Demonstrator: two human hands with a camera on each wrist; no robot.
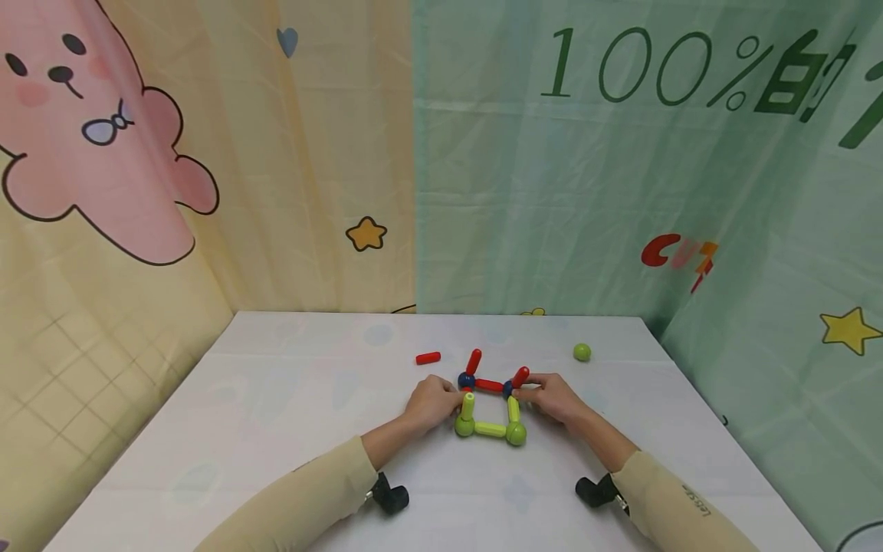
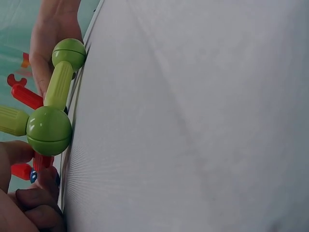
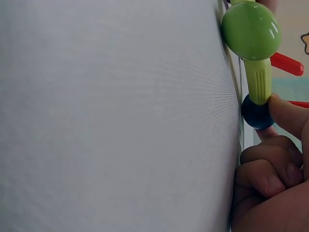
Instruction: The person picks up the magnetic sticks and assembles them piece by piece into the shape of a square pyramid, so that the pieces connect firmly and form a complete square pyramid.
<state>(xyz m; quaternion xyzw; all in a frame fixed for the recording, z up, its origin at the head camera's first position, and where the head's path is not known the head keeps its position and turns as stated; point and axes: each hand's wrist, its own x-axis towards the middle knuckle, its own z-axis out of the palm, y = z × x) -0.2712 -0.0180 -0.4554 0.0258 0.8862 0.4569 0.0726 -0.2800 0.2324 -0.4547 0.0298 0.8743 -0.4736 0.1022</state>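
Note:
A toy frame of balls and short rods lies on the table. Its near side has a left green ball [image 1: 465,426], a right green ball [image 1: 516,434] and a yellow-green rod [image 1: 490,429] between them. Two dark blue balls [image 1: 467,380] at the far side are linked by a red rod [image 1: 490,386], with more red rods standing up from them. My left hand [image 1: 433,402] pinches the left-side red rod [image 2: 43,161], mostly hidden by fingers, beside the left green ball. With thumb and finger, my right hand [image 1: 552,396] grips the right blue ball [image 3: 257,112], where a yellow-green rod [image 3: 259,82] joins.
A loose red rod [image 1: 428,358] lies behind my left hand. Farther back on the right sits a single green ball [image 1: 582,352]. Printed curtains [image 1: 324,153] hang behind the white table [image 1: 276,429] and along its sides.

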